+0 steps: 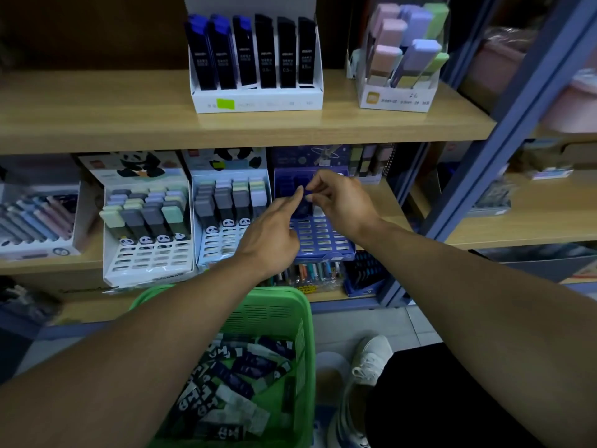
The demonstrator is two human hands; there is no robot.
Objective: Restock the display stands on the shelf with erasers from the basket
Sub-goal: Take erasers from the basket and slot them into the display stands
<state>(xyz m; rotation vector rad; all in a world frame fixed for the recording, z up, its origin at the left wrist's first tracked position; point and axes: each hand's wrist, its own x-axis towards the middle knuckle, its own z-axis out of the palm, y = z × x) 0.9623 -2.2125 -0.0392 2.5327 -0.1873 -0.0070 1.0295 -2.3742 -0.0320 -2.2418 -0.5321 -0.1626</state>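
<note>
The blue display stand (323, 242) sits on the middle shelf, its lower slots bare. Both hands meet over its upper rows. My right hand (342, 202) pinches the top of a dark blue eraser (302, 206) that stands in the stand. My left hand (274, 234) holds nothing; its index finger is stretched out and touches the same eraser from the left. Below, on the floor, the green basket (308, 321) holds several wrapped erasers (245, 373), some dark blue and some with panda prints.
Two white panda eraser stands (148, 263) (210, 250), partly filled, stand left of the blue one. A box of pens (35, 221) is at far left. The upper shelf (245, 130) carries lead-refill boxes. A blue shelf post (504, 124) rises at right. My shoe (368, 363) is beside the basket.
</note>
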